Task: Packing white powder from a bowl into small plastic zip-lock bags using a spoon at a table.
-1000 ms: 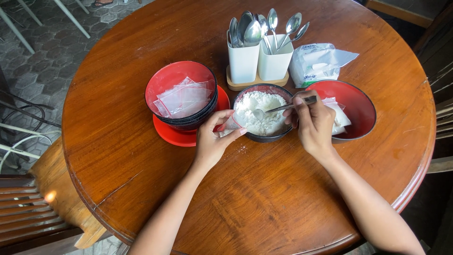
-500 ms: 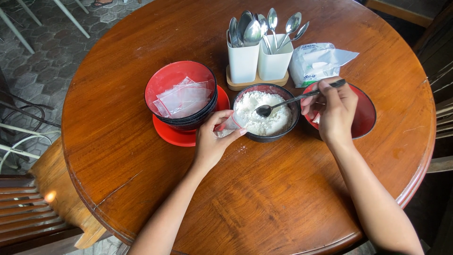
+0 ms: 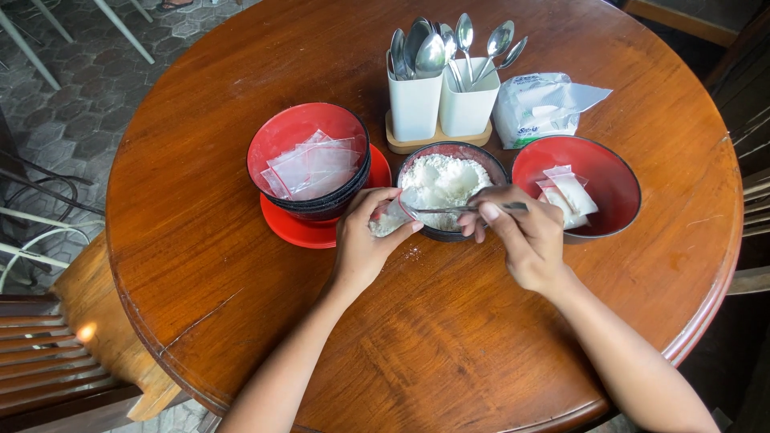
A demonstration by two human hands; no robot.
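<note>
Left hand (image 3: 365, 240): pinches small plastic bag (image 3: 391, 218) open.
Right hand (image 3: 517, 236): grips spoon (image 3: 449, 209) over flour bowl (image 3: 453, 186).
Risk: tilted spoon could spill powder onto table (image 3: 200, 200).

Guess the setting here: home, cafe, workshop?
Likely a cafe or home patio, outdoors or semi-open: a round polished wooden table, two white square holders full of metal spoons, grey hexagonal paving stones underfoot, and slatted wooden chairs nearby.
</note>
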